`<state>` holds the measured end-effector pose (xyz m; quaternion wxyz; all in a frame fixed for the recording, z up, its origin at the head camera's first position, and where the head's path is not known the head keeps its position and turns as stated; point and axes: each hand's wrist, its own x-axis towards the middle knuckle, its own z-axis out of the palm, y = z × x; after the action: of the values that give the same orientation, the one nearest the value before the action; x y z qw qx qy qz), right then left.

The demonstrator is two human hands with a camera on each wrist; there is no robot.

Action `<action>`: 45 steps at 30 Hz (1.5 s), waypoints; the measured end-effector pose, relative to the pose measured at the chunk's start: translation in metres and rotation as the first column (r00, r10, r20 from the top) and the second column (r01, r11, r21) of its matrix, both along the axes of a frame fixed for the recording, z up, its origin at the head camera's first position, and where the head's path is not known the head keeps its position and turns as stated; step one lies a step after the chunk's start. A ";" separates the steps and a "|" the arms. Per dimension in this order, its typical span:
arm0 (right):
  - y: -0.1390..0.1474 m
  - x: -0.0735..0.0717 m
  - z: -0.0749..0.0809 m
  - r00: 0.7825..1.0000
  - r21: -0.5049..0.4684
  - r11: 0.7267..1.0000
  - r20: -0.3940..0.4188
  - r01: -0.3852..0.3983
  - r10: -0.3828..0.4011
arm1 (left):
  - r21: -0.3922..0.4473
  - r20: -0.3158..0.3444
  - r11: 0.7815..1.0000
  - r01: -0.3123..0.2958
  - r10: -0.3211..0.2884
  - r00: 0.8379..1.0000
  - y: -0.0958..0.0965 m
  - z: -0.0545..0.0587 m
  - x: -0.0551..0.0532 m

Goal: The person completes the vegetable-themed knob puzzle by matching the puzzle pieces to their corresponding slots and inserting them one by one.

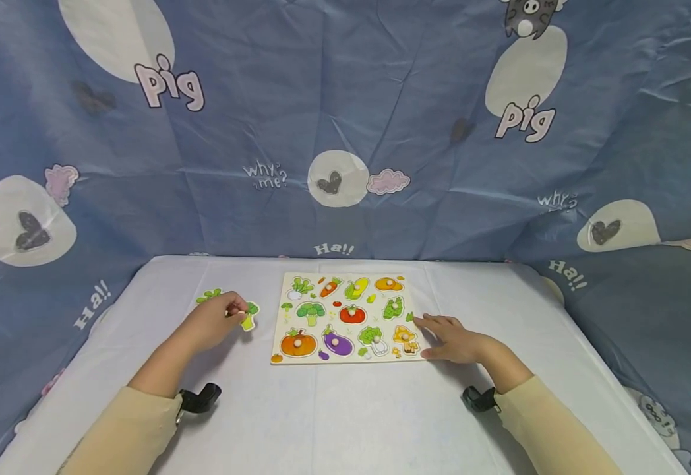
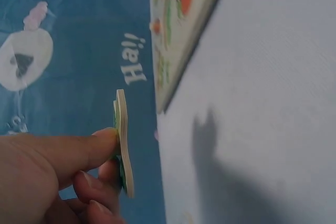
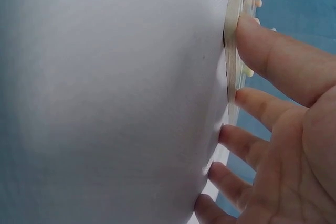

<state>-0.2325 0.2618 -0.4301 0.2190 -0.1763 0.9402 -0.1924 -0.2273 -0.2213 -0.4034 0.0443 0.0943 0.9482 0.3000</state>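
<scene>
My left hand (image 1: 217, 320) pinches a broccoli puzzle piece (image 1: 250, 318) between thumb and fingers, above the table left of the board. The left wrist view shows this wooden piece (image 2: 124, 150) nearly edge-on at the fingertips. The vegetable puzzle board (image 1: 331, 319) lies flat, and its broccoli picture (image 1: 311, 313) has no knob showing. At the board's right edge, my right hand (image 1: 455, 340) rests with fingers spread. In the right wrist view the thumb and index fingertip of this hand (image 3: 283, 129) touch the board's edge (image 3: 231, 40), while the other fingertips reach the tablecloth.
A leafy green piece (image 1: 208, 295) lies on the white tablecloth (image 1: 345, 422) behind my left hand, partly hidden by it. Knobbed pieces such as the tomato (image 1: 353, 315), eggplant (image 1: 337, 342) and pumpkin (image 1: 298, 344) sit in the board. A blue patterned cloth (image 1: 274, 119) hangs behind the table.
</scene>
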 end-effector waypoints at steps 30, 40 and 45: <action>-0.001 0.002 -0.002 0.999 0.001 0.999 0.009 0.038 -0.038 | 0.032 0.098 0.981 0.189 -0.191 0.977 0.084 -0.016 -0.048; -0.002 0.002 0.000 1.000 0.002 1.000 0.010 0.028 -0.028 | 0.013 0.104 0.979 0.204 -0.205 0.973 0.095 -0.024 -0.057; -0.001 0.001 0.001 1.000 -0.007 1.000 0.004 0.009 -0.009 | 0.011 0.128 0.979 0.205 -0.204 0.970 0.099 -0.029 -0.060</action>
<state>-0.2317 0.2610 -0.4294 0.2196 -0.1726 0.9398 -0.1971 -0.2878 -0.1219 -0.4325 0.1362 0.1719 0.9290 0.2979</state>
